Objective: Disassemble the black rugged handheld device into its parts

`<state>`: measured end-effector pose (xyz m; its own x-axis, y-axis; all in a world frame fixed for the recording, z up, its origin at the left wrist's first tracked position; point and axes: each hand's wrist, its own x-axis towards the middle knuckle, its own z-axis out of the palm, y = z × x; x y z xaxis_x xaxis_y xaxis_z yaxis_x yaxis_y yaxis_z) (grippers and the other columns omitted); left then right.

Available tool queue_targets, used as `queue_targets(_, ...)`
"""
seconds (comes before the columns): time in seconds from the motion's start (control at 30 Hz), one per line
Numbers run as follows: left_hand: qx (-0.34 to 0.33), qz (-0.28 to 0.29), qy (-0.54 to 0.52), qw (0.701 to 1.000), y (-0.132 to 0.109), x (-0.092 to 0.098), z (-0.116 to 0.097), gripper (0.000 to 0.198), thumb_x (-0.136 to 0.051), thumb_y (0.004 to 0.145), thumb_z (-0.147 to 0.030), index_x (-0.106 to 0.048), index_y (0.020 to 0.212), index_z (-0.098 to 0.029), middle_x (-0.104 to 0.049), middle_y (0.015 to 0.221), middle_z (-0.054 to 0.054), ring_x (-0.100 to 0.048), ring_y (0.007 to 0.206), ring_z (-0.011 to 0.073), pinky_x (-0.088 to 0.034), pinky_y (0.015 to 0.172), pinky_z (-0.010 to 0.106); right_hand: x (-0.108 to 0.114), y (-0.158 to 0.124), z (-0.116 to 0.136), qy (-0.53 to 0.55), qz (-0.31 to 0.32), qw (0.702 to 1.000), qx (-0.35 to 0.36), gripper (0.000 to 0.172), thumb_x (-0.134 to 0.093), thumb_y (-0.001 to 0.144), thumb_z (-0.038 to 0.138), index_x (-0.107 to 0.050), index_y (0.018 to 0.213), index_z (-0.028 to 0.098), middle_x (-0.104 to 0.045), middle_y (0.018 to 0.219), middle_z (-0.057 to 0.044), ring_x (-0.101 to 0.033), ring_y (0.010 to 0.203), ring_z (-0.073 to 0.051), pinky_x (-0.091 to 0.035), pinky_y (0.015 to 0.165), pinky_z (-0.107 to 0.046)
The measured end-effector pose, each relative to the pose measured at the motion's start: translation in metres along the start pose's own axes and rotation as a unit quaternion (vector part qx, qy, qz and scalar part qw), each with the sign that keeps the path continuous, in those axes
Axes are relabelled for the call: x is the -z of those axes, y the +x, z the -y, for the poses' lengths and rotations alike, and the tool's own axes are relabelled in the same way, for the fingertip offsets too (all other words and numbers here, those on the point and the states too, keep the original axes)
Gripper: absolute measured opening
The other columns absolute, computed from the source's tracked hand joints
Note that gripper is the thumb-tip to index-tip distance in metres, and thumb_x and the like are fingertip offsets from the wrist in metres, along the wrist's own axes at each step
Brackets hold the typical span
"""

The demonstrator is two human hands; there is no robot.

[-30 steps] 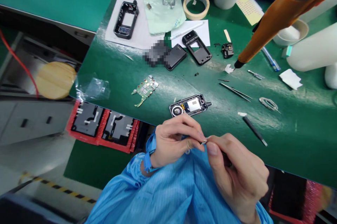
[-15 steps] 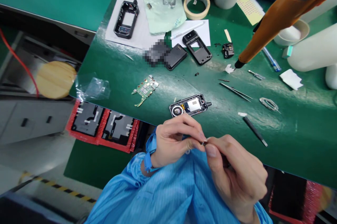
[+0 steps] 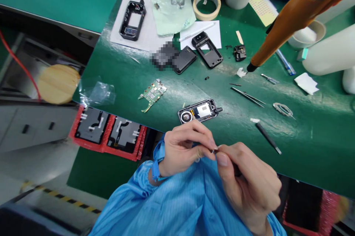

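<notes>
My left hand (image 3: 187,147) and my right hand (image 3: 246,180) meet over my lap, just off the bench's front edge. Thumb and forefinger of each pinch a tiny dark and silvery part (image 3: 214,151), mostly covered by the fingertips; its kind cannot be made out. Just beyond my left hand lies an opened handset body (image 3: 203,111) with a stub antenna, a round speaker and a white label inside. A green circuit board (image 3: 154,95) rests to its left. Toward the right are metal tweezers (image 3: 247,96) and a dark-handled flat tool (image 3: 267,137).
An orange electric screwdriver (image 3: 285,21) hangs point-down at the right. Farther back lie a handset frame (image 3: 132,20), a black back cover (image 3: 207,49), a battery-like black block (image 3: 185,60) and a tape roll (image 3: 207,6). Red bubble-wrapped panels (image 3: 108,130) sit below the bench's left edge.
</notes>
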<state>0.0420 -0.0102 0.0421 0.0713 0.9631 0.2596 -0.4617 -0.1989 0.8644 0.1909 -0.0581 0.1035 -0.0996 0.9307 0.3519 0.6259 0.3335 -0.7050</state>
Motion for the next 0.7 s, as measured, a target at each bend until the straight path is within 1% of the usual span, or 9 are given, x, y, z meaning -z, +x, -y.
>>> queue_targets(0.13,0.0,0.005,0.0,1.0,-0.0006,0.0001,0.0009,0.015,-0.096,0.093,-0.033,-0.089,0.092,-0.021,-0.081,0.085,0.002,-0.075,0.073,0.0087,-0.061,0.067,0.018,0.0008,-0.0021,-0.0023,0.01,-0.001,1.0,-0.009,0.015,-0.07,0.108,0.007,-0.076,0.106,0.021,-0.076,0.08,0.001,-0.067,0.06,-0.012,-0.053,0.058,-0.027)
queue_targets(0.27,0.001,-0.002,-0.005,1.0,-0.0008,-0.0007,0.0025,0.015,-0.097,0.091,-0.035,-0.09,0.092,-0.021,-0.081,0.085,0.002,-0.075,0.073,0.0092,-0.061,0.068,0.019,0.0024,-0.0033,-0.0052,0.029,0.014,0.999,-0.02,0.014,-0.07,0.107,0.008,-0.077,0.106,0.021,-0.075,0.08,0.001,-0.066,0.059,-0.013,-0.053,0.057,-0.028)
queue_targets(0.4,-0.006,-0.007,-0.009,1.0,-0.0003,-0.0017,0.0036,0.015,-0.098,0.09,-0.034,-0.091,0.094,-0.022,-0.081,0.084,0.003,-0.075,0.072,0.0096,-0.061,0.067,0.019,0.0029,-0.0012,-0.0033,0.04,0.021,0.999,-0.024,0.016,-0.068,0.107,0.006,-0.074,0.104,0.021,-0.073,0.08,0.001,-0.063,0.06,-0.012,-0.05,0.056,-0.027)
queue_targets(0.5,-0.005,-0.011,-0.01,1.0,0.0002,-0.0021,0.0033,0.016,-0.099,0.089,-0.035,-0.091,0.094,-0.022,-0.081,0.083,0.003,-0.075,0.072,0.0099,-0.063,0.067,0.019,0.0022,0.0004,-0.0003,0.044,0.02,0.998,-0.04,0.017,-0.068,0.107,0.006,-0.072,0.102,0.022,-0.073,0.08,0.001,-0.062,0.061,-0.011,-0.048,0.055,-0.026)
queue_targets(0.7,0.02,-0.007,-0.016,1.0,0.0018,-0.0019,0.0033,0.017,-0.101,0.085,-0.036,-0.093,0.094,-0.024,-0.081,0.081,0.003,-0.075,0.07,0.0096,-0.062,0.065,0.017,0.0026,-0.0005,-0.0023,0.086,0.018,0.994,-0.057,0.015,-0.066,0.111,0.01,-0.069,0.104,0.023,-0.071,0.081,0.002,-0.058,0.061,-0.01,-0.046,0.056,-0.025)
